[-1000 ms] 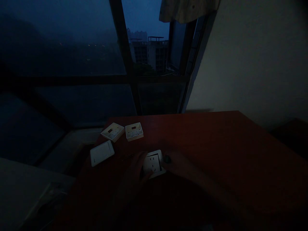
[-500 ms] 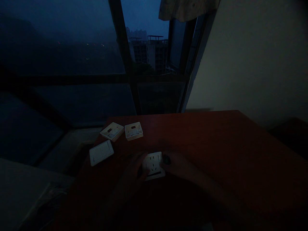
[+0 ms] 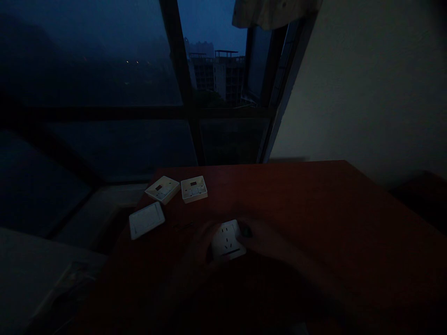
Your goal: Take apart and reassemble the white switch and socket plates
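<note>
A white wall socket with several slots in its face is held between my two hands, its face turned up towards me. My left hand is closed around its left side, fingers at the upper edge and thumb near the lower one. On the right edge, my right hand grips with its thumb and fingers; a dark patch shows between them, too dim to make out. Along the lower part of the socket's face runs a dark gap between the inner panel and the frame.
Two open white back boxes lie at the far left of the reddish-brown table. Near them rests a white plate. Small dark bits, perhaps screws, lie left of the socket. A window borders the table's back; light is very dim.
The inner panel, tilted askew in its frame a second ago, now sits straighter, with a gap along the bottom. Both hands and the socket have shifted slightly right.
</note>
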`<act>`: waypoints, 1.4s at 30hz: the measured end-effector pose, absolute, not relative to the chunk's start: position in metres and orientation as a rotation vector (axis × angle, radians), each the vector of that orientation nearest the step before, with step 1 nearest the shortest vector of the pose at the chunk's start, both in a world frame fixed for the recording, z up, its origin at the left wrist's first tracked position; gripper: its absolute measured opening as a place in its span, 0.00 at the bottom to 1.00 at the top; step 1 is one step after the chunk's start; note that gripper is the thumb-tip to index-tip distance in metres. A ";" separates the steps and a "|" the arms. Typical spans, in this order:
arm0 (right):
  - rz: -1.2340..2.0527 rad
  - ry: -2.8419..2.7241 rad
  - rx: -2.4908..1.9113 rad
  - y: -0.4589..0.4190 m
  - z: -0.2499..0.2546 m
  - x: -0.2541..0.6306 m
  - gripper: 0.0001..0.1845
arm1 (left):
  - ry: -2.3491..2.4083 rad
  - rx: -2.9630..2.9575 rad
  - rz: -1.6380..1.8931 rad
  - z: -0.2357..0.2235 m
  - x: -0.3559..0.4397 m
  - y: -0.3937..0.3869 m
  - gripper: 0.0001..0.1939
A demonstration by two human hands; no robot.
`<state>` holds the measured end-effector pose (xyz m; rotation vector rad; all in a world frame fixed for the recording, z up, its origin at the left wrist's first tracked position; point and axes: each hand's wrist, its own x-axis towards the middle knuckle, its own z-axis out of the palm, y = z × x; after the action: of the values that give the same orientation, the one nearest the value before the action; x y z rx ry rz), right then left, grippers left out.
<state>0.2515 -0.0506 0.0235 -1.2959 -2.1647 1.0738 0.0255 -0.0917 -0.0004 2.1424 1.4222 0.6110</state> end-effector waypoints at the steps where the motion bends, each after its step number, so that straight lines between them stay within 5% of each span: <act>1: 1.080 -2.163 -1.287 -0.051 0.024 0.252 0.23 | 1.394 2.170 0.605 -0.001 0.026 -0.092 0.41; 4: 1.107 -2.156 -1.281 -0.051 0.026 0.251 0.24 | 1.388 2.208 0.595 -0.004 0.029 -0.094 0.49; 25: 1.058 -2.146 -1.208 -0.057 0.028 0.253 0.30 | 1.458 2.435 0.336 0.009 0.046 -0.084 0.44; 36: 0.878 -1.941 -1.597 -0.030 0.004 0.279 0.18 | 1.673 2.649 0.226 0.021 0.048 -0.069 0.20; 42: 1.056 -1.700 -1.629 -0.011 -0.015 0.277 0.13 | 1.852 2.662 0.182 0.024 0.032 -0.043 0.18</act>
<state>0.2771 -0.0110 -0.0155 -1.6292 -1.7000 1.0563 0.0324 -0.0429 0.0236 2.6623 1.8519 0.1817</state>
